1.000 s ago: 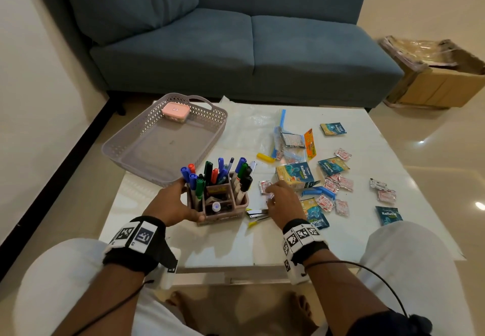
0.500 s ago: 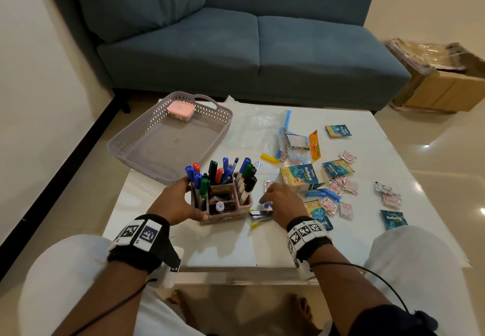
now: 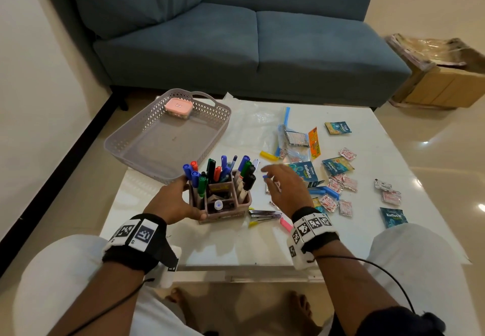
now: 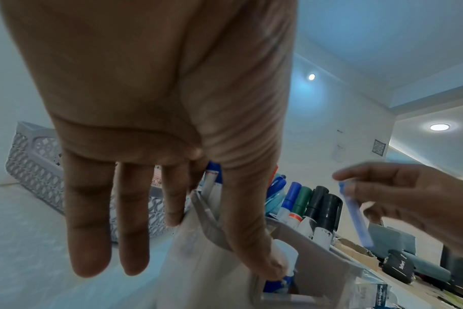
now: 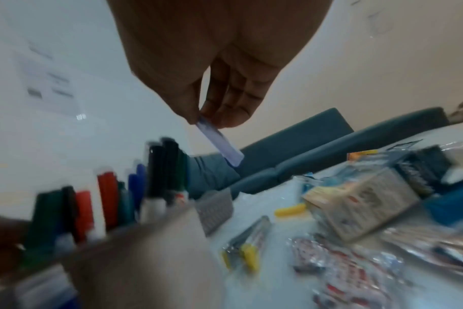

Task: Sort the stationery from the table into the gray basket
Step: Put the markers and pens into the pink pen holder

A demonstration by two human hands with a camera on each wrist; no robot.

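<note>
One white table point(image 3: 367, 230), blue sofa point(image 3: 262, 47) behind.

"kofletH" on the teal box point(image 3: 304, 174) and teal sachets point(image 3: 393, 216); "safari" on a black pouch point(image 4: 398, 263)

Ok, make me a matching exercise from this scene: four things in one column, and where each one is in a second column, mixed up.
Things:
1. pink box
2. small blue stick
3. pen organizer
4. yellow clip

Places:
A. pinched in the right hand
B. lying on the white table
C. inside the gray basket
D. held by the left hand

Pairs: 1-C, 2-A, 3-D, 4-B
</note>
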